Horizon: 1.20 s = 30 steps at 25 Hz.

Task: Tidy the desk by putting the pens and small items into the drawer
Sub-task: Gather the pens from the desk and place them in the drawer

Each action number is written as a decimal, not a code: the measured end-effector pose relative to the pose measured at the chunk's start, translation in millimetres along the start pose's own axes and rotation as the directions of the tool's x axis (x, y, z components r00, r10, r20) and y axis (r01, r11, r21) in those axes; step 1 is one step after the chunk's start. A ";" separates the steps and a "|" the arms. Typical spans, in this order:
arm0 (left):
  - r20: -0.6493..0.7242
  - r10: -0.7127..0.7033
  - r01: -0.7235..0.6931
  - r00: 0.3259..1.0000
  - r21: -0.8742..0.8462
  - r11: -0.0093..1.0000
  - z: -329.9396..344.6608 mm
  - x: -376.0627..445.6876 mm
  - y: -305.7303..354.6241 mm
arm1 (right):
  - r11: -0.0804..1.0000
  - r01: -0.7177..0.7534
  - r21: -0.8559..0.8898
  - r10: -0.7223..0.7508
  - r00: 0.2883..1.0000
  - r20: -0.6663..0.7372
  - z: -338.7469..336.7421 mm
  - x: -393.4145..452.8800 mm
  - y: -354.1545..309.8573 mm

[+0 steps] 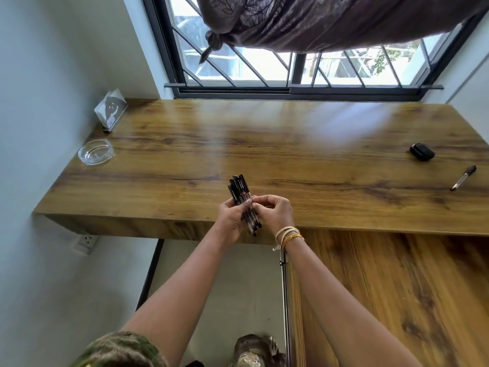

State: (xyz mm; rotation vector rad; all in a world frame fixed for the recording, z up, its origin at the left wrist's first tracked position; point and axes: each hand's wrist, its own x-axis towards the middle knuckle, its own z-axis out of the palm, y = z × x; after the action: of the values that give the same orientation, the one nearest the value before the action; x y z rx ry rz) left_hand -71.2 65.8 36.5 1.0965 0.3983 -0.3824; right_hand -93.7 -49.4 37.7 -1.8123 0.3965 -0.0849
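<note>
Both hands hold a bundle of several black-capped pens (239, 189) over the front edge of the wooden desk (291, 144). My left hand (231, 215) wraps the bundle's lower part from the left. My right hand (275, 210) pinches the bundle from the right with thumb and fingers. One more pen (463, 178) lies alone at the desk's right end. A small black case (422, 152) sits just behind that pen. The wood panel (397, 300) below the desk on the right looks like a cabinet front; no drawer opening shows.
A clear glass ashtray (96, 151) sits at the desk's left end, with a small clear stand holding a dark card (111, 111) behind it in the corner. A wall socket (86, 241) is below the desk on the left. A window with a tied curtain is behind.
</note>
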 end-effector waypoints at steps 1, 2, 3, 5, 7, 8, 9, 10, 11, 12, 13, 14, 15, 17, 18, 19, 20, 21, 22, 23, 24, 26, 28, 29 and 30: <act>0.002 0.000 0.000 1.000 0.006 1.000 0.9 -2.9 -0.2 | 1.000 -0.003 0.005 0.003 1.000 -0.006 -2.3 -2.7 -0.1; 0.004 -0.007 0.006 1.000 0.011 1.000 2.2 -5.3 -0.7 | 1.000 -0.007 0.011 0.007 1.000 -0.014 -4.9 -5.0 -0.1; 0.012 -0.018 0.018 1.000 0.020 1.000 3.6 -7.3 -1.8 | 1.000 -0.011 0.021 0.011 1.000 -0.025 -8.1 -7.2 0.7; 0.050 -0.048 0.046 0.998 0.046 0.998 9.2 -11.1 -5.1 | 0.999 -0.034 0.042 0.037 0.997 -0.070 -17.9 -9.0 3.7; 0.079 -0.063 0.058 0.995 0.068 0.996 16.3 -13.8 -10.2 | 0.996 -0.060 0.068 0.069 0.989 -0.128 -30.4 -10.5 6.9; 0.086 -0.067 0.061 0.994 0.069 0.996 20.9 -15.1 -13.1 | 0.995 -0.062 0.073 0.073 0.987 -0.146 -37.8 -11.5 7.0; 0.090 -0.069 0.063 0.994 0.063 0.996 26.4 -16.6 -15.1 | 0.995 -0.065 0.077 0.077 0.985 -0.158 -45.4 -11.1 7.1; 0.091 -0.072 0.067 0.993 0.058 0.996 33.0 -17.8 -16.8 | 0.994 -0.067 0.080 0.080 0.983 -0.166 -54.5 -9.7 7.0; 0.089 -0.076 0.072 0.993 0.054 0.996 39.1 -18.2 -18.1 | 0.993 -0.070 0.092 0.085 0.982 -0.167 -62.9 -7.0 7.2; 0.087 -0.078 0.074 0.993 0.050 0.996 45.5 -17.9 -19.7 | 0.992 -0.074 0.105 0.091 0.982 -0.165 -70.9 -3.1 8.0; 0.082 -0.075 0.072 0.994 0.047 0.996 52.4 -16.6 -21.3 | 0.990 -0.080 0.119 0.099 0.982 -0.159 -78.9 2.0 8.5; 0.073 -0.072 0.069 0.995 0.043 0.997 60.3 -14.8 -23.3 | 0.988 -0.088 0.125 0.107 0.982 -0.153 -87.3 7.3 9.5; 0.060 -0.068 0.065 0.996 0.040 0.997 70.7 -12.7 -26.2 | 0.988 -0.093 0.125 0.112 0.982 -0.152 -98.1 13.1 10.8; 0.038 -0.058 0.056 0.998 0.041 0.998 93.5 -8.0 -34.0 | 0.990 -0.096 0.101 0.110 0.983 -0.148 -121.0 24.4 15.9; 0.027 -0.051 0.050 0.998 0.035 0.998 106.8 -6.8 -40.3 | 0.992 -0.096 0.079 0.106 0.985 -0.138 -134.5 30.9 19.5; 0.016 -0.046 0.046 0.999 0.026 0.999 119.8 -7.0 -47.5 | 0.994 -0.097 0.046 0.102 0.987 -0.127 -148.5 36.5 23.6; 0.004 -0.045 0.044 0.999 0.020 0.999 134.8 -6.9 -57.4 | 0.995 -0.095 -0.010 0.093 0.988 -0.124 -165.9 43.1 29.0; -0.003 -0.047 0.047 0.999 0.023 0.999 149.7 -5.8 -68.3 | 0.993 -0.090 -0.074 0.079 0.988 -0.135 -183.2 50.1 36.1; -0.003 -0.051 0.051 0.999 0.025 0.998 164.7 -5.1 -79.4 | 0.986 -0.094 -0.137 0.072 0.985 -0.159 -200.6 56.1 42.7; -0.005 -0.054 0.054 0.999 0.019 0.998 180.1 -4.4 -91.0 | 0.977 -0.103 -0.189 0.068 0.981 -0.183 -218.5 61.6 49.4; -0.004 -0.055 0.055 0.999 0.005 0.998 195.1 -3.1 -102.2 | 0.967 -0.114 -0.229 0.066 0.976 -0.205 -235.2 65.9 54.1; -0.007 -0.063 0.063 0.998 -0.018 0.998 225.5 -2.0 -124.0 | 0.941 -0.115 -0.317 0.043 0.973 -0.225 -268.7 74.5 64.4; -0.013 -0.082 0.082 0.997 -0.018 0.996 251.0 -1.1 -143.1 | 0.921 -0.103 -0.376 0.019 0.975 -0.222 -292.1 81.5 75.3; -0.028 -0.099 0.098 0.995 -0.021 0.995 263.4 0.8 -152.2 | 0.913 -0.096 -0.397 0.009 0.976 -0.215 -302.4 84.0 80.6; -0.055 -0.119 0.118 0.991 -0.028 0.993 276.6 2.6 -160.9 | 0.905 -0.089 -0.417 -0.001 0.978 -0.210 -312.5 87.1 86.5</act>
State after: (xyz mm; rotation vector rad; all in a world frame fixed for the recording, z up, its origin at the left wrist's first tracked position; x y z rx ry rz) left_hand -113.7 -250.9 21.5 1.0645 0.5188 -0.4513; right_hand -113.2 -384.5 30.1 -2.2337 0.6423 -0.1661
